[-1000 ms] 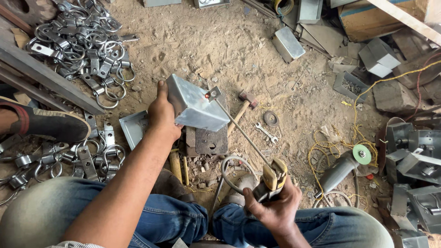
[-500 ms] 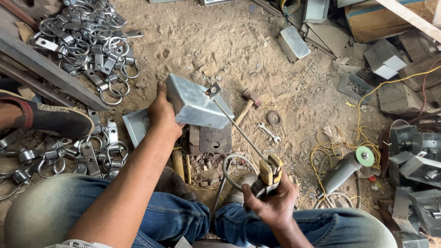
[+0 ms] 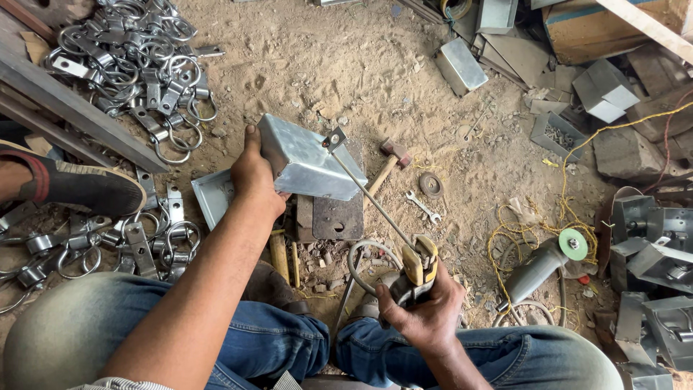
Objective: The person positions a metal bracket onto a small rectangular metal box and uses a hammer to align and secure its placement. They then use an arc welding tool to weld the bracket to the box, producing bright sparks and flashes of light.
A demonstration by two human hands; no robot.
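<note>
Left hand (image 3: pixel 254 173) grips the folded galvanised sheet-metal box (image 3: pixel 307 160) over the sandy floor (image 3: pixel 346 65); right hand (image 3: pixel 426 310) clasps the yellow-handled electrode holder (image 3: pixel 417 266), rod tip at a small bracket, joint apparently unfinished.

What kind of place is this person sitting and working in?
Most likely a small metal workshop with a bare dirt floor. A heap of metal ring clamps lies nearby, an angle grinder rests on the ground, and the left hand steadies a galvanised sheet-metal box.
</note>
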